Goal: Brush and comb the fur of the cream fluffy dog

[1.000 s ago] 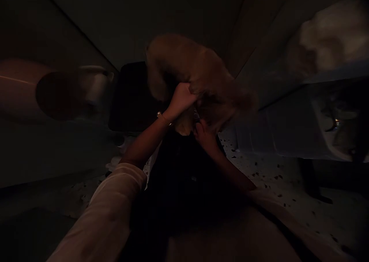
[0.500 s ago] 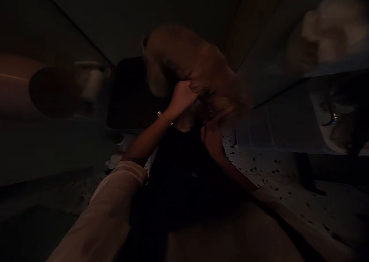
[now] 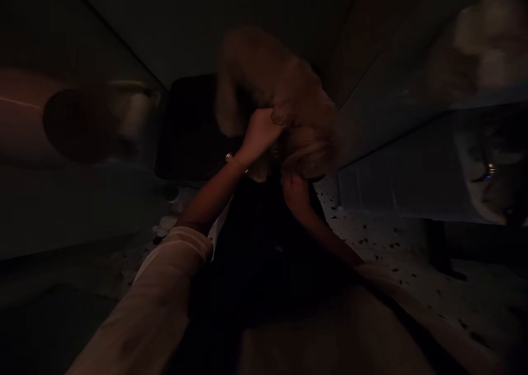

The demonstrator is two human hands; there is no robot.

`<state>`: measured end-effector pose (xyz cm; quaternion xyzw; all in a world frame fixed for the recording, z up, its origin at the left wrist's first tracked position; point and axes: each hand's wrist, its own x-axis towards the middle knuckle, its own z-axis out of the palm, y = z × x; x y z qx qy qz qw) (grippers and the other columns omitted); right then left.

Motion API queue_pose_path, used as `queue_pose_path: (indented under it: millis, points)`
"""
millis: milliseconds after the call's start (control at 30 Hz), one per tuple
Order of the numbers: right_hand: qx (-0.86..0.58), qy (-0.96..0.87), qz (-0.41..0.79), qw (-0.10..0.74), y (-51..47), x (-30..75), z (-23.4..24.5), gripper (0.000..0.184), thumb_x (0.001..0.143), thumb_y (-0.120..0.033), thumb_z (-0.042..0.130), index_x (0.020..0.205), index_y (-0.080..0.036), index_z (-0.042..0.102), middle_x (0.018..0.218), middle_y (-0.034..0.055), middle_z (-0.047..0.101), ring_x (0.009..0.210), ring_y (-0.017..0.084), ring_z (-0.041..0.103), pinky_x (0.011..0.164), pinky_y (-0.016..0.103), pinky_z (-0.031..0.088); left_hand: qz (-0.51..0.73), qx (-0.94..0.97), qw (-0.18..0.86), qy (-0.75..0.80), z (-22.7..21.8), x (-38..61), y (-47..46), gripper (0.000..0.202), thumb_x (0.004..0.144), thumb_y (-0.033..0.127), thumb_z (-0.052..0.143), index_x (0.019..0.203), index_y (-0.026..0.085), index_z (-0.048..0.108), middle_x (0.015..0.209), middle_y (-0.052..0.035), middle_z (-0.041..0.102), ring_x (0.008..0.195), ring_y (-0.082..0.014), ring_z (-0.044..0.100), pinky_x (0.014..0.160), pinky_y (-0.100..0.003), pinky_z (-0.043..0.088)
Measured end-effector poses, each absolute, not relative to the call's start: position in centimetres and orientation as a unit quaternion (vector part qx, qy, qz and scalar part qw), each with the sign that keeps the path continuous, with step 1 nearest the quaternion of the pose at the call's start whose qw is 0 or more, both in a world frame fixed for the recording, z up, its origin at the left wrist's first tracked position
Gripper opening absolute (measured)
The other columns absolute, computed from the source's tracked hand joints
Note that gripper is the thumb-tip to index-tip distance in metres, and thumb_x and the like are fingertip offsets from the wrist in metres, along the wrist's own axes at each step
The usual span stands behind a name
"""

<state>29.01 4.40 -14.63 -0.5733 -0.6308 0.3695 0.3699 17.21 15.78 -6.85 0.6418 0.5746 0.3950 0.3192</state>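
Observation:
The scene is very dark. A tan, shaggy-coated dog (image 3: pixel 284 83), as far as its shape shows, bends across the middle of the head view over a black padded surface (image 3: pixel 190 127). My left hand (image 3: pixel 263 130), with a thin gold bracelet at the wrist, is closed against the dog's coat near its underside. Just below the fur on the right, my right hand (image 3: pixel 296 191) is curled shut with its fingers pressed together. Whatever it may hold is lost in shadow. Dark clothing covers my lap (image 3: pixel 264 237) beneath both hands.
On the left a large rounded object (image 3: pixel 25 116) stands beside small pale items. A pale bluish panel (image 3: pixel 396 188) borders the right, with a whitish bundle (image 3: pixel 490 39) above. The floor (image 3: pixel 388 248) is speckled.
My right hand has shifted slightly left and up, and its fingers have turned. My left hand still touches the coat. The dog's body has moved a little, and the view has shifted slightly.

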Motion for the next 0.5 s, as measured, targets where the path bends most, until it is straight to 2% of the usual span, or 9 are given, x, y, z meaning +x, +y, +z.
queue_pose_path:
  millis: [100,167,233,300,400,500]
  points:
    - [-0.607,-0.629,0.352,0.335,2.1,29.8,-15.9,0.04,0.095,-0.042,0.032,0.092,-0.015,0.062,0.079,0.0096,0.063,0.071,0.019,0.057,0.073,0.033,0.047,0.368,0.655,0.297,0.589,-6.1,16.9,16.8,0.043,0.081,0.02,0.068,0.05,0.019,0.039,0.056,0.0005,0.036,0.06,-0.0099,0.035,0.055,-0.028,0.024]
    - [-0.613,-0.629,0.374,0.297,0.3,30.3,-16.9,0.038,0.094,-0.043,0.036,0.097,-0.016,0.061,0.075,0.0075,0.062,0.065,0.017,0.056,0.065,0.029,0.044,0.365,0.664,0.284,0.588,-5.5,16.6,17.5,0.047,0.08,0.02,0.07,0.048,0.02,0.035,0.054,0.0007,0.032,0.06,-0.0097,0.033,0.054,-0.029,0.027]
    - [-0.613,-0.624,0.405,0.268,-1.1,30.6,-17.6,0.036,0.094,-0.044,0.036,0.097,-0.017,0.059,0.07,0.0047,0.06,0.06,0.015,0.055,0.059,0.025,0.039,0.363,0.682,0.271,0.574,-5.2,16.3,18.1,0.05,0.081,0.019,0.066,0.047,0.021,0.029,0.053,0.0005,0.028,0.059,-0.0097,0.031,0.054,-0.029,0.028]
    - [-0.609,-0.61,0.426,0.276,-1.3,30.5,-17.6,0.037,0.095,-0.044,0.033,0.096,-0.017,0.057,0.069,0.0033,0.058,0.058,0.014,0.054,0.057,0.024,0.038,0.351,0.691,0.263,0.575,-5.1,16.2,18.3,0.049,0.081,0.019,0.061,0.047,0.02,0.026,0.053,0.0005,0.025,0.058,-0.0096,0.033,0.054,-0.028,0.028]
    - [-0.593,-0.62,0.413,0.305,0.6,29.6,-17.0,0.042,0.098,-0.043,0.025,0.098,-0.016,0.057,0.073,0.0054,0.06,0.066,0.014,0.059,0.064,0.026,0.046,0.336,0.684,0.285,0.581,-5.5,16.2,17.9,0.044,0.081,0.021,0.057,0.049,0.019,0.027,0.056,0.0015,0.024,0.058,-0.0094,0.037,0.055,-0.026,0.03]
    - [-0.58,-0.658,0.369,0.307,3.2,28.4,-16.6,0.041,0.099,-0.039,0.029,0.098,-0.013,0.061,0.092,0.0141,0.065,0.093,0.022,0.063,0.089,0.038,0.049,0.351,0.662,0.342,0.567,-6.1,16.3,17.3,0.042,0.076,0.022,0.064,0.049,0.019,0.032,0.055,0.0018,0.029,0.058,-0.01,0.035,0.055,-0.027,0.029]
